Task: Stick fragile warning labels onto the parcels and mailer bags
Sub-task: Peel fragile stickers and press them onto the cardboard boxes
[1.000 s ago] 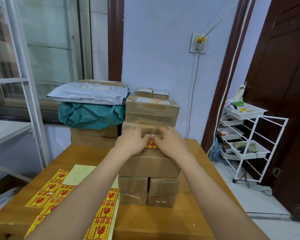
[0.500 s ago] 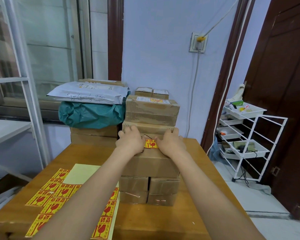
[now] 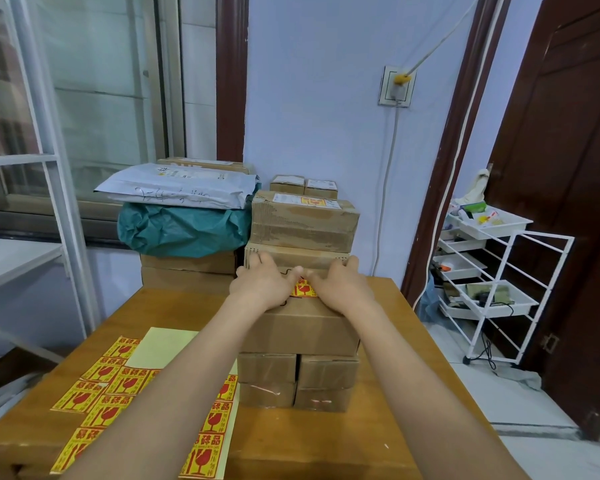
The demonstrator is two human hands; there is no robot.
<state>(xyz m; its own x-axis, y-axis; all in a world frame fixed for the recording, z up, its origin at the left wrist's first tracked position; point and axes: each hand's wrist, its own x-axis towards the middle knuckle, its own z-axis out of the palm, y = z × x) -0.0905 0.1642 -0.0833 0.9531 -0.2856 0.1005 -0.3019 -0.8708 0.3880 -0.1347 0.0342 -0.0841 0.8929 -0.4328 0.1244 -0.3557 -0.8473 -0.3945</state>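
A brown cardboard parcel tops a stack of smaller boxes on the wooden table. A yellow and red fragile label lies on the parcel's top, between my hands. My left hand lies flat on the top at the label's left, fingers spread. My right hand lies flat at the label's right, fingers reaching the far edge. A sheet of fragile labels lies on the table at the left, partly hidden by my left arm.
Behind the stack stand more parcels, a teal mailer bag and a grey mailer bag on further boxes. A white wire rack stands at the right by a dark door. A window frame is at the left.
My hands, which met over the label a second ago, have slid apart to either side of it, uncovering the label on the parcel's top.
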